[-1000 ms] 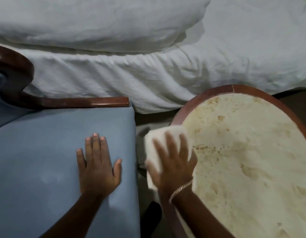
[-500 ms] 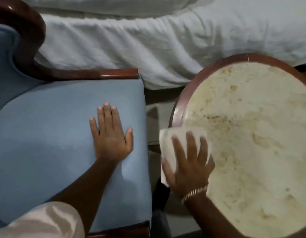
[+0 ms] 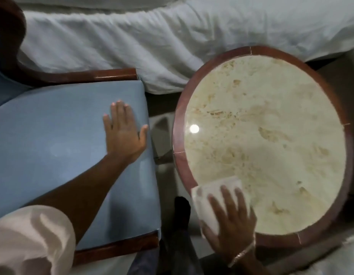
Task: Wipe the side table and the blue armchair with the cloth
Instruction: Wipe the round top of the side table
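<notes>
The round side table (image 3: 180,135) has a cream marble top inside a reddish wooden rim and stands at the right. My right hand (image 3: 231,221) lies flat on a white cloth (image 3: 206,197), pressing it onto the table's near-left rim. The blue armchair (image 3: 53,139) fills the left, with a blue seat cushion and dark wooden frame. My left hand (image 3: 123,133) rests flat, fingers spread, on the seat near its right edge, holding nothing.
A bed with rumpled white sheets (image 3: 152,36) runs along the far side, touching chair and table. A narrow floor gap (image 3: 162,135) separates chair and table. My foot (image 3: 182,211) shows in that gap. A white sleeve (image 3: 29,241) is at bottom left.
My right hand slid the cloth toward me along the table's left rim to its near-left edge. The view shifted, showing more of the tabletop. My left hand stayed on the seat.
</notes>
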### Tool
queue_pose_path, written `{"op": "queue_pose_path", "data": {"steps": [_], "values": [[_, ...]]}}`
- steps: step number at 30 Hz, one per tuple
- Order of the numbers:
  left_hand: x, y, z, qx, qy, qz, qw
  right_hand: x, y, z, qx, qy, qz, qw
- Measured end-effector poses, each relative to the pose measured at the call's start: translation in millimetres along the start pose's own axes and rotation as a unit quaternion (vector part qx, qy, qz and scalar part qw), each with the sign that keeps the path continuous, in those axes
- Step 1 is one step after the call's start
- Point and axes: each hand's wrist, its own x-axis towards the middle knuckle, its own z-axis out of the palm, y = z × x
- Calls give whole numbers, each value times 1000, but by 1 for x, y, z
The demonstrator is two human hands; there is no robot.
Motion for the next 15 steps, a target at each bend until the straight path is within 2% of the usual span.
{"op": "queue_pose_path", "data": {"steps": [2,4,6,7,8,9,10,11,12,13,15], "values": [[9,45,-2,-60,3,33,998,-2,53,-7,6,-14,67,998],[11,94,0,-88,-4,85,993,30,93,-18,25,2,218,976],[6,133,9,-80,-16,122,989,87,114,-29,60,48,413,907],[4,146,13,-68,-16,126,990,117,113,-34,82,60,463,880],[1,153,18,-53,-7,122,991,139,108,-37,90,64,451,885],[0,158,22,-38,5,114,993,148,101,-34,72,67,373,922],[0,160,26,-24,14,109,994,140,95,-26,45,62,251,965],[0,161,28,-13,20,110,994,115,91,-18,25,40,124,991],[1,161,30,-6,23,114,993,80,93,-14,15,26,46,998],[3,162,31,-1,22,118,993,43,106,-12,18,12,38,999],[6,166,29,8,16,121,993,0,155,-21,24,-13,116,993]]}}
